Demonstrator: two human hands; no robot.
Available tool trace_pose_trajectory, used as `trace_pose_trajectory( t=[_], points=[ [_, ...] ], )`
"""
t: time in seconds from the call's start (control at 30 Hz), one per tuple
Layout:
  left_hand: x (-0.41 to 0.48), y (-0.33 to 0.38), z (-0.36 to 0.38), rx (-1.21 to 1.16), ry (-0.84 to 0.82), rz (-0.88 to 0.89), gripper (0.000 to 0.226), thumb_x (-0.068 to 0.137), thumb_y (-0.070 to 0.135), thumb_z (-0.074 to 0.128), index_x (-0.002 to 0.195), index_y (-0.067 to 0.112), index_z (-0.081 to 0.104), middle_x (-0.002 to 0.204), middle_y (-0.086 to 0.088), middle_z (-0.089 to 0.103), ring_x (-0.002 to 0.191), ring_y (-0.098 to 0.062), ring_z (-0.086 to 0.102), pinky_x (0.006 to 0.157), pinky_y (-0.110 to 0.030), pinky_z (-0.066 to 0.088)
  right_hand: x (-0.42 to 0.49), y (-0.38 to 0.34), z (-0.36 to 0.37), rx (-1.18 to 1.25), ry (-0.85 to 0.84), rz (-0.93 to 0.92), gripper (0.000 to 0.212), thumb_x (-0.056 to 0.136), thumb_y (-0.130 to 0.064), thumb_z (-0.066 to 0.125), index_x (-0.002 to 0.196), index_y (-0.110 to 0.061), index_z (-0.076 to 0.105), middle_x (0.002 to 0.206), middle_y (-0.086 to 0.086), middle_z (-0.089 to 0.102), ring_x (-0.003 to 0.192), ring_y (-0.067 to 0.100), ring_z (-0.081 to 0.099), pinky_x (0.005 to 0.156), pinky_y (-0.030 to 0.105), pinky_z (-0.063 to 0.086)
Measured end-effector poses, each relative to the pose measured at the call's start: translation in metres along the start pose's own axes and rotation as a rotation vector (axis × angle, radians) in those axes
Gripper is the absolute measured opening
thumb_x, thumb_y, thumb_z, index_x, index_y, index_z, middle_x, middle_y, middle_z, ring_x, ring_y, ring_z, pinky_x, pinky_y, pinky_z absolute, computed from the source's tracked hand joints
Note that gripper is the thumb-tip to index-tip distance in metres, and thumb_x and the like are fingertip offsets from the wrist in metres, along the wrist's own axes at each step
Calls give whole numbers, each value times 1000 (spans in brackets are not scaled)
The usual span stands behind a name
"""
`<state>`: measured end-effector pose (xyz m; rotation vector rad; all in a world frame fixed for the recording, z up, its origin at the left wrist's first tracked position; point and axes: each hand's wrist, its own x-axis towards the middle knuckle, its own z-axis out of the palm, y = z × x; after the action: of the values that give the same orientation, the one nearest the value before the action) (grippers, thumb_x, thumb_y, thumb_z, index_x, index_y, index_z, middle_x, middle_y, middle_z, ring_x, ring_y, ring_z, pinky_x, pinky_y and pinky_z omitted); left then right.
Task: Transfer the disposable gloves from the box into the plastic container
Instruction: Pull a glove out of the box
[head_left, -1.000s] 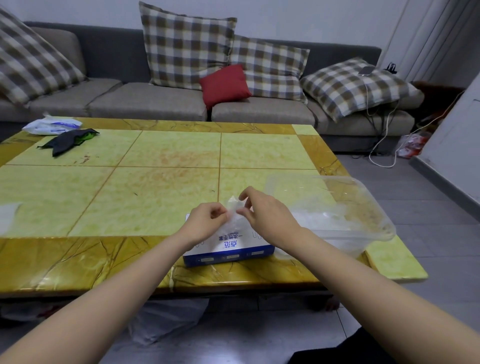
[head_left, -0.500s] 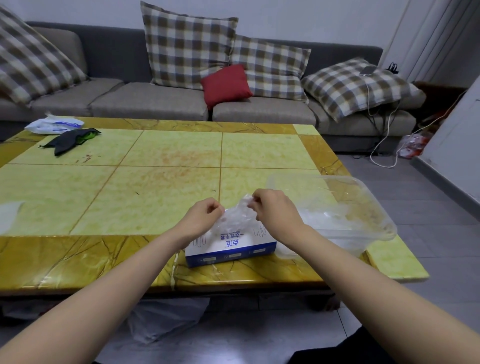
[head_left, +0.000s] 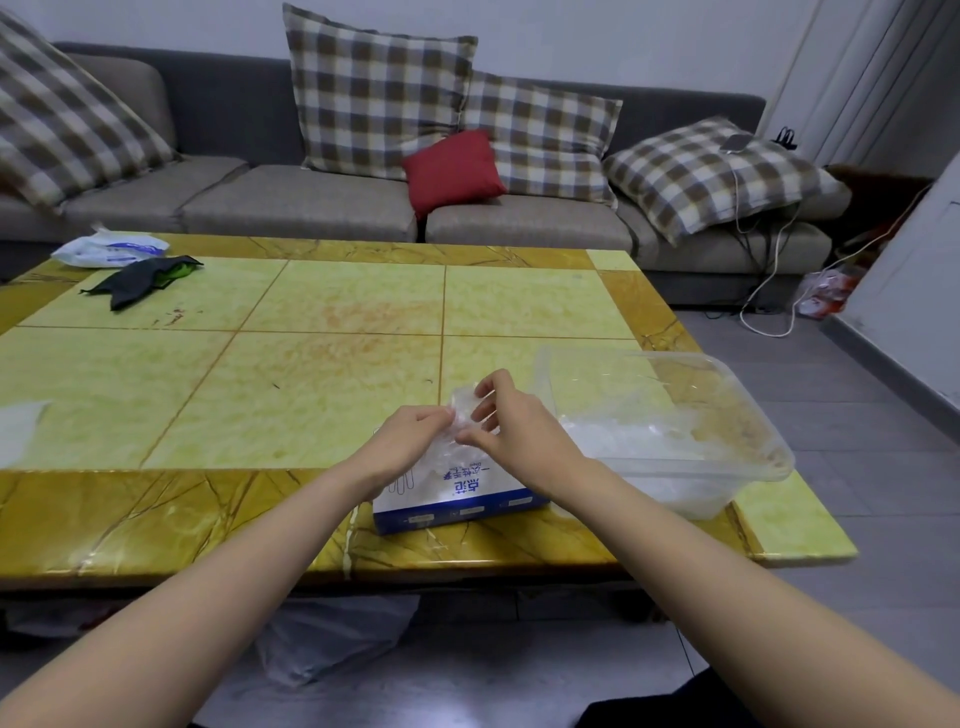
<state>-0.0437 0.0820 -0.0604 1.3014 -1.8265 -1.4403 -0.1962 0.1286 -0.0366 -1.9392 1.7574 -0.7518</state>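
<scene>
A crumpled clear bag (head_left: 332, 634) lies on the floor (head_left: 467, 670) beneath the near edge of the tabletop (head_left: 311, 405) as a person leans in to work. At that near edge, right of centre, sits the blue-and-white box (head_left: 457, 496), and both hands are busy directly above its top. The left hand (head_left: 410, 441) has its fingers curled, pinching one side of a thin clear glove (head_left: 464, 410). The right hand (head_left: 519, 431) pinches the other side between thumb and forefinger, its remaining fingers loosely raised. The glove, crumpled between the two hands, looks to be free of the box or nearly so, though its lower end is hidden behind the fingers. Just beside the box, toward the tabletop's near right corner, stands the clear container (head_left: 727, 467), open-topped, with a pile of gloves (head_left: 639, 436) already in it, so the task seems partway through. The container lies to the right of the held glove, on the right hand's side, so that hand looks the nearer one to carry it across. At the far left corner lie a dark cloth (head_left: 140, 278) and a white packet (head_left: 109, 249). Beyond the far edge runs a grey sofa (head_left: 311, 202) with plaid cushions (head_left: 374, 93) and one red cushion (head_left: 452, 169).
</scene>
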Motion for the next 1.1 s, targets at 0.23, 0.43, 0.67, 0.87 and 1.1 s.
trace_pose_trajectory(
  t=[0.23, 0.43, 0.67, 0.87, 1.1],
  points=[
    [1, 0, -1, 7, 33, 27, 34, 94, 33, 48, 78, 6, 61, 82, -9, 57, 82, -21, 52, 81, -33, 42, 2, 2, 3, -46, 62, -36, 21, 93, -7, 49, 112, -11, 39, 79, 3, 59, 74, 23, 58, 68, 43, 49],
    [4, -2, -2, 8, 138, 55, 27, 96, 19, 51, 84, -1, 66, 79, 3, 65, 78, -9, 57, 75, -20, 40, -1, 7, -3, 45, 194, 74, 12, 97, -10, 36, 106, -18, 34, 82, 9, 54, 66, 27, 52, 59, 41, 40],
    [4, -3, 3, 95, 186, 69, 23, 87, 18, 64, 68, 13, 52, 65, -1, 45, 61, -12, 39, 56, -20, 32, -4, 8, -4, -6, 36, 60, 39, 97, -30, 49, 129, -10, 37, 129, 7, 50, 103, 21, 57, 82, 29, 44],
    [-2, 1, 6, 233, 200, 110, 12, 83, 9, 66, 75, 18, 66, 64, -3, 49, 60, -13, 42, 55, -17, 35, -2, 4, 2, -113, -38, 32, 34, 92, -19, 59, 119, -10, 41, 112, 8, 59, 94, 24, 59, 78, 38, 50],
    [1, 0, 4, 356, 331, 157, 8, 85, 11, 64, 83, 10, 72, 57, 2, 47, 52, -9, 39, 49, -13, 32, -1, 7, -10, -237, 91, 13, 18, 93, -7, 46, 76, -15, 46, 76, -1, 49, 76, 27, 49, 57, 31, 35]
  ],
)
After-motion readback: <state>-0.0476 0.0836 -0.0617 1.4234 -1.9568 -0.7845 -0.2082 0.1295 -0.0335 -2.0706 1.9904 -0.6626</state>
